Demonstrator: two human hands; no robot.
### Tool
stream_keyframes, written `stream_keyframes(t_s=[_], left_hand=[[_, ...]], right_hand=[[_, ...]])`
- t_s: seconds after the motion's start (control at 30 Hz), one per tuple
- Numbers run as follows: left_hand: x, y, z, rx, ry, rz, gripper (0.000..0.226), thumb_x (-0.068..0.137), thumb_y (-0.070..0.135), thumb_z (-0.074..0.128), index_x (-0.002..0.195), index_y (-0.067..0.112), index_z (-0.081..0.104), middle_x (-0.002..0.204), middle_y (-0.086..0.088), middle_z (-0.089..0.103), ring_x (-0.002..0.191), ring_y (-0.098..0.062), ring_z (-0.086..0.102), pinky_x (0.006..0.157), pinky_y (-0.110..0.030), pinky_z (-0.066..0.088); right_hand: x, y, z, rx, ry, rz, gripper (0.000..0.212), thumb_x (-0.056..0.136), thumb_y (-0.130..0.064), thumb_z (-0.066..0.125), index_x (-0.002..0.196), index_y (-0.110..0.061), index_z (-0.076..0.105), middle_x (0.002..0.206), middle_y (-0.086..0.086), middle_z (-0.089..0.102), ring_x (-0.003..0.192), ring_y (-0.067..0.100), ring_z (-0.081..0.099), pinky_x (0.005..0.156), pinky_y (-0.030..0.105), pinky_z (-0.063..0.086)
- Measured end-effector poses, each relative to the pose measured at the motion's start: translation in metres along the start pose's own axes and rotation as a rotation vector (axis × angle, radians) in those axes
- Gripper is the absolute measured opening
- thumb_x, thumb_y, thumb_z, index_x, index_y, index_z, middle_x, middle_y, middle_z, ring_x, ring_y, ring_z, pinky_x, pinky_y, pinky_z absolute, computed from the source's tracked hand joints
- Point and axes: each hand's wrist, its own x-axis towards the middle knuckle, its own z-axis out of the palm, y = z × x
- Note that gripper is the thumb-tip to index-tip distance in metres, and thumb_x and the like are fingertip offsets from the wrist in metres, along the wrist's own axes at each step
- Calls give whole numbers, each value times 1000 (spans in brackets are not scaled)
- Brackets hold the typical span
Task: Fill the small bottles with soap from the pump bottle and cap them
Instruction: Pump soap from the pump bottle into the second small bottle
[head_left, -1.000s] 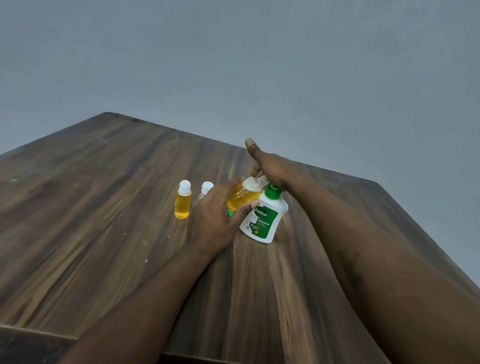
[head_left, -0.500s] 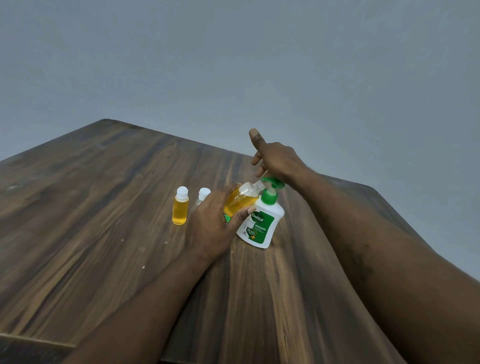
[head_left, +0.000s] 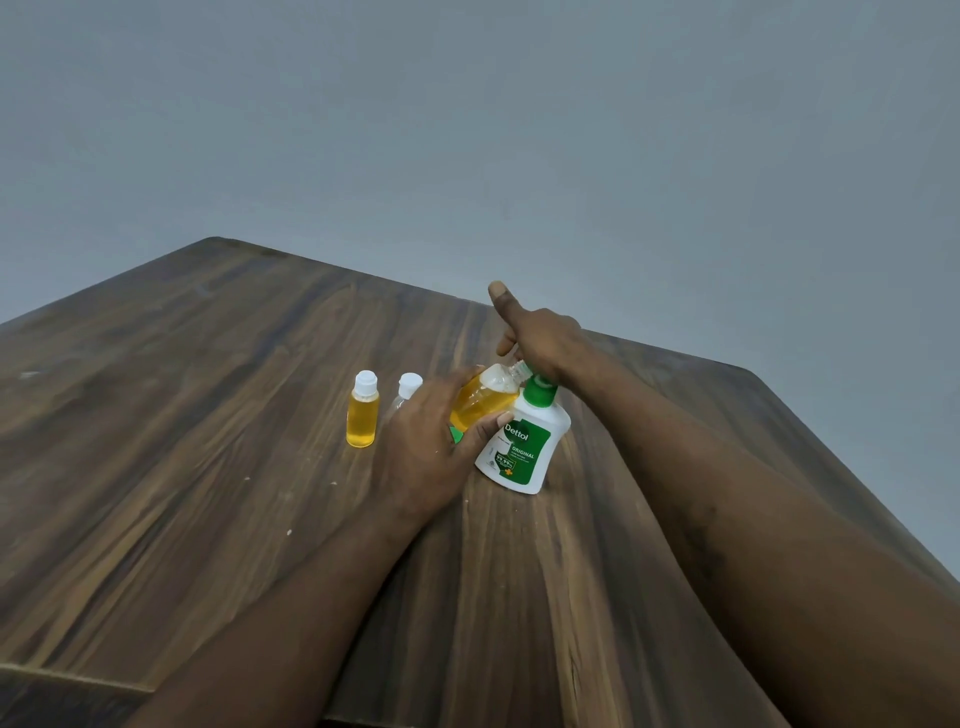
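A white pump bottle with a green label and green pump stands tilted on the wooden table. My right hand rests on the pump head, thumb sticking up. My left hand holds a small open bottle, part full of yellow soap, tilted with its mouth at the pump's spout. A capped small bottle full of yellow soap stands to the left. Beside it, a clear capped bottle is partly hidden behind my left hand.
A green scrap shows under my left fingers. The table's far edge runs just behind the bottles, with a grey wall beyond. A lower ledge lies at the near left corner.
My right hand has pressed back down onto the pump head after lifting half a second ago. The left hand keeps the small bottle at the spout.
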Motion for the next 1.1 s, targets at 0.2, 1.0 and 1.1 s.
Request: stream_keyframes(t_s=[0.2, 1.0, 1.1], left_hand=[[1, 1, 1, -9, 28, -4, 58, 92, 67, 59, 135, 29, 58, 112, 9, 70, 82, -6, 56, 72, -34, 54], [1, 1, 2, 13, 25, 14, 55, 93, 61, 65, 136, 27, 59, 115, 8, 71, 85, -4, 54, 75, -33, 52], [0, 1, 2, 11, 34, 23, 54, 93, 60, 66, 135, 26, 59, 113, 8, 71, 84, -4, 54, 76, -36, 53]], right_hand=[[8, -4, -21, 55, 14, -7, 93, 93, -85, 10, 91, -19, 75, 93, 5, 76, 90, 22, 70, 94, 44, 54], [4, -4, -20, 60, 45, -7, 97, 92, -86, 6, 85, -19, 76, 91, 6, 76, 91, 24, 69, 96, 46, 53], [2, -5, -15, 50, 32, 0, 97, 94, -84, 6, 87, -17, 76, 95, 7, 75, 91, 22, 68, 93, 43, 52]])
